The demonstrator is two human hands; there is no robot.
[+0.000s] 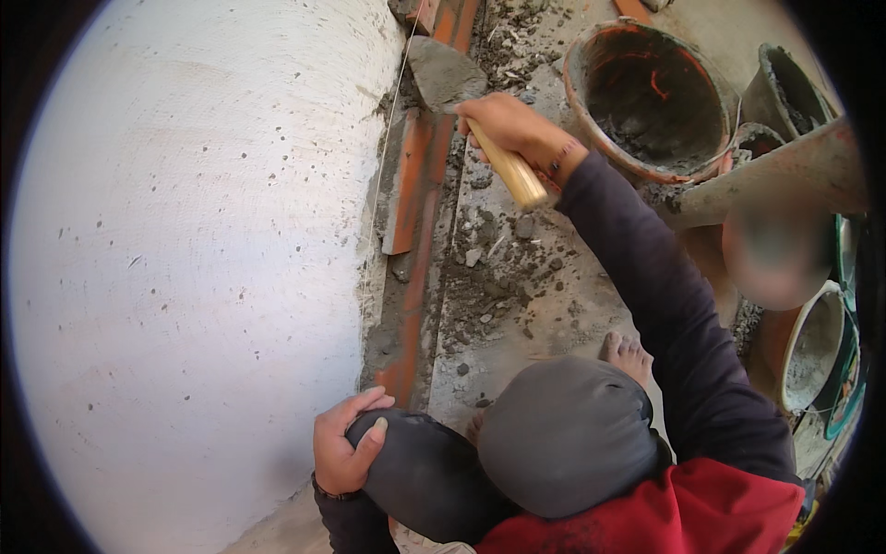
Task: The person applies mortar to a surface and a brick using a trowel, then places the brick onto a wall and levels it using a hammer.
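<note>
My right hand (517,129) grips the wooden handle of a trowel (517,175), its arm stretched out ahead. The trowel's blade is grey with mortar and sits over the brick course (412,175) along the foot of the white wall (203,240). Whether the blade touches the bricks I cannot tell. Closer to me, my left hand (346,441) rests on my left knee (420,471), thumb and fingers apart, holding nothing. A thin string line (391,115) runs along the wall beside the bricks.
Mortar crumbs and rubble (494,268) litter the floor right of the bricks. A large mortar-stained bucket (651,102) stands at the far right, with another bucket (792,88) beyond it. A thick grey cylinder (771,180) and a pale-rimmed bucket (812,346) lie along the right side.
</note>
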